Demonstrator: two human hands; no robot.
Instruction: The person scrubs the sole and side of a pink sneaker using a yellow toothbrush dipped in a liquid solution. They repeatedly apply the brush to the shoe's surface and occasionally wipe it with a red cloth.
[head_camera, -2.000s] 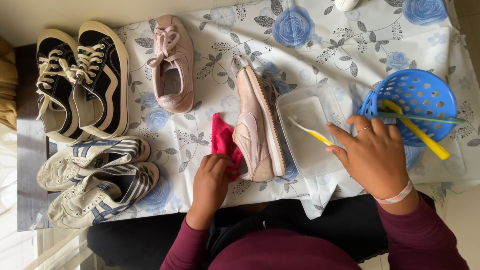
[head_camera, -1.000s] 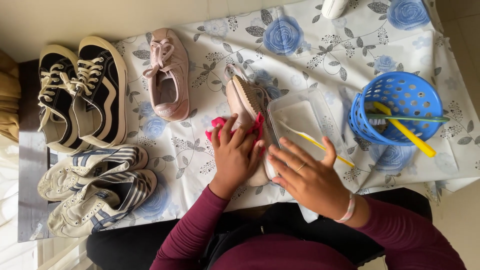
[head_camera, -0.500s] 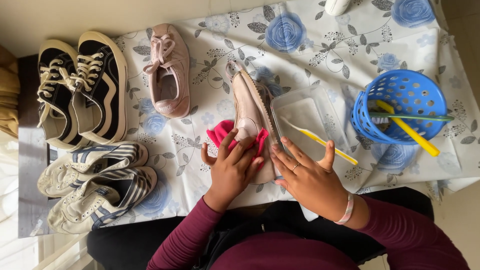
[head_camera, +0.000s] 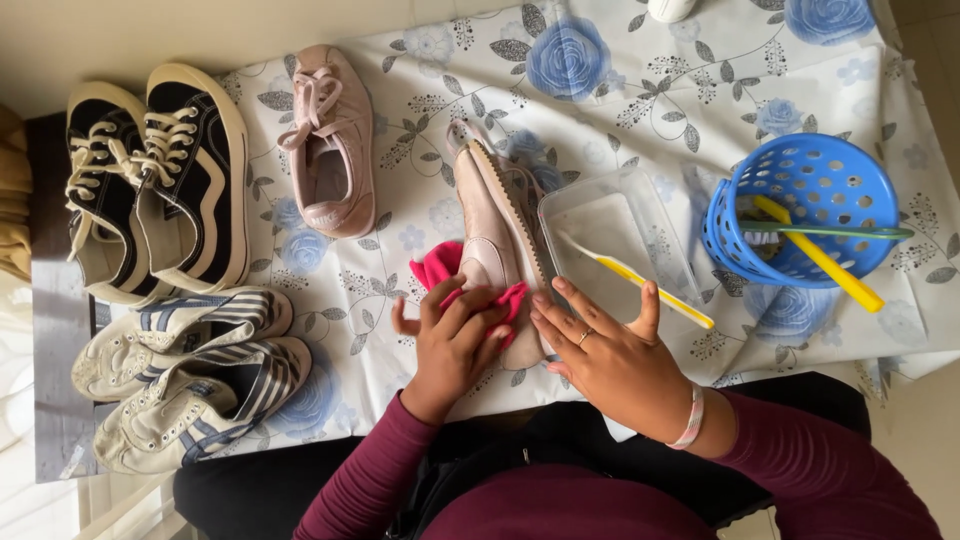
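Note:
A pink sneaker (head_camera: 490, 225) lies on its side on the flowered tablecloth (head_camera: 620, 90), sole edge turned to the right. My left hand (head_camera: 455, 340) presses a bright pink cloth (head_camera: 437, 268) against the shoe's heel end. My right hand (head_camera: 605, 350) rests with spread fingers on the heel and sole side of the same shoe, steadying it. A second pink sneaker (head_camera: 328, 145) stands upright further left.
A clear plastic tub (head_camera: 610, 225) with a yellow toothbrush (head_camera: 640, 285) sits right of the shoe. A blue perforated basket (head_camera: 810, 210) holds two more brushes. Black-and-white sneakers (head_camera: 155, 180) and striped white sneakers (head_camera: 185, 375) lie at the left.
My right hand left the tub and came to the pink shoe's heel. My left hand moved up with the pink cloth onto the shoe and keeps rubbing there.

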